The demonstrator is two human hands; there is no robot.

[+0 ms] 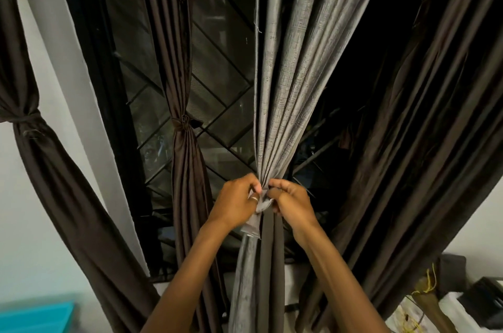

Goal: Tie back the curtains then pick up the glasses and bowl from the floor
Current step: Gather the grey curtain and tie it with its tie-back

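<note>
A grey curtain (288,82) hangs in the middle of the view, gathered into a bunch at waist height. My left hand (234,200) and my right hand (290,203) meet at that bunch and both pinch a pale grey tie strip (262,206) wrapped around it. A loose end of the strip (251,226) hangs under my left hand. Two dark brown curtains, one at the far left (24,120) and one left of centre (183,125), are knotted back. A third brown curtain (424,142) hangs loose on the right. No glasses or bowl are in view.
A dark window with a diagonal metal grille (217,103) lies behind the curtains. A white wall pillar (68,65) stands at the left. A turquoise object (38,316) sits bottom left. Dark boxes and yellow string (435,289) clutter the bottom right.
</note>
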